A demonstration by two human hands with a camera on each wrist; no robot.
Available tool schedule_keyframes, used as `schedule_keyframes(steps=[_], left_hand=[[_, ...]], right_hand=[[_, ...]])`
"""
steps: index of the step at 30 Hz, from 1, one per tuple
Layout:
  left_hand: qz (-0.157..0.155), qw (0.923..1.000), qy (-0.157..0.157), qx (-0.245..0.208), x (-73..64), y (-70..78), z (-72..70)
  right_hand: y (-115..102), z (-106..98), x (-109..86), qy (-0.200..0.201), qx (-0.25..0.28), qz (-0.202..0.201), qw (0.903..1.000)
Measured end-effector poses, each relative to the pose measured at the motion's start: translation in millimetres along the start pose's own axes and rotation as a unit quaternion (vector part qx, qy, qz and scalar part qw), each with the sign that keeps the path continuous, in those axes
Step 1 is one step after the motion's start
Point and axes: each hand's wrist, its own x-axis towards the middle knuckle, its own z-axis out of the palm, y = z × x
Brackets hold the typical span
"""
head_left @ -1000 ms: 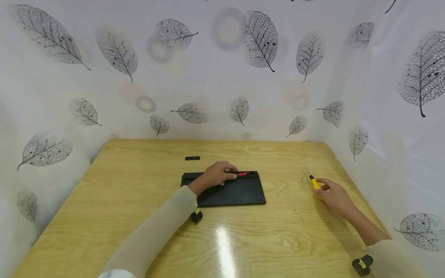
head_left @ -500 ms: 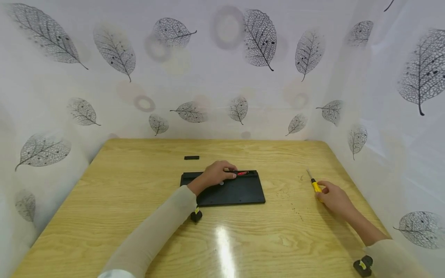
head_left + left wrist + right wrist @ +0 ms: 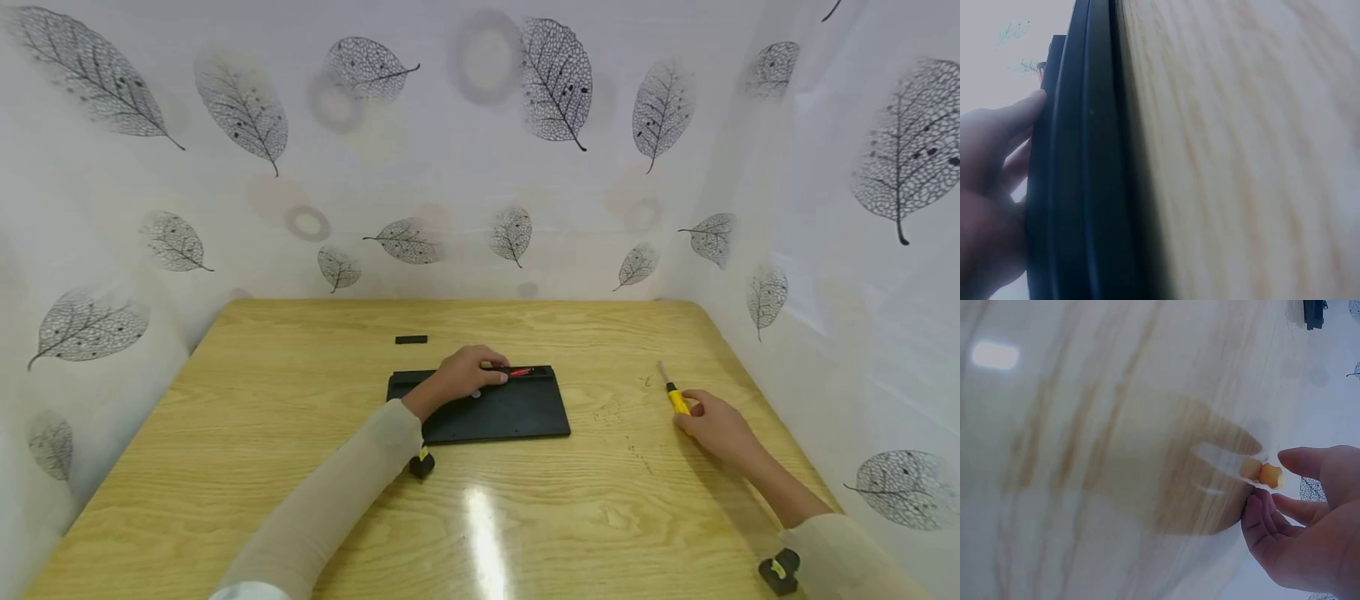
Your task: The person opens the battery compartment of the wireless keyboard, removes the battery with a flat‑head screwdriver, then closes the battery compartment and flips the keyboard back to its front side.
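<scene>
Here, left hand [image 3: 461,375] in curled grip on black panel [image 3: 521,412]; right hand [image 3: 717,427] loosely parted around screwdriver [image 3: 677,400].

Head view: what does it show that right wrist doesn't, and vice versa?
Head only: the left hand on the black slab, the red item in its slot, and the black strip beyond it.

Right wrist only: the palm side of the right hand and the butt end of the screwdriver.

Both: the right hand, the screwdriver's yellow handle, the table and the leaf-print backdrop. Right wrist's cropped dark piece is probably the slab.
</scene>
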Motion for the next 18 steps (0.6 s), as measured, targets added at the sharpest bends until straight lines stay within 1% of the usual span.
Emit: schedule_keyframes(steps=[4, 6, 11, 13, 18], left_hand=[[0.002, 1.0, -0.002, -0.002, -0.5, 0.3, -0.8], [0.001, 1.0, -0.002, -0.004, -0.7, 0.2, -1.1], [-0.003, 1.0, 0.001, -0.005, -0.8, 0.3, -1.4], [-0.002, 1.0, 0.001, -0.002, -0.3, 0.0, -0.8], [0.002, 1.0, 0.001, 0.001, 0.4, 0.0, -0.4]], right_hand=[[-3, -1, -1.1, 0.011, -0.005, -0.005, 0.9999], [-7, -1, -0.9, 0.022, -0.008, -0.007, 0.9997], [-26, -1, 2.0, 0.06, -0.004, -0.017, 0.9981], [-36, -1, 4.2, 0.067, 0.009, -0.027, 0.9973], [-56, 6, 12.4, 0.056, 0.064, -0.058, 0.9947]])
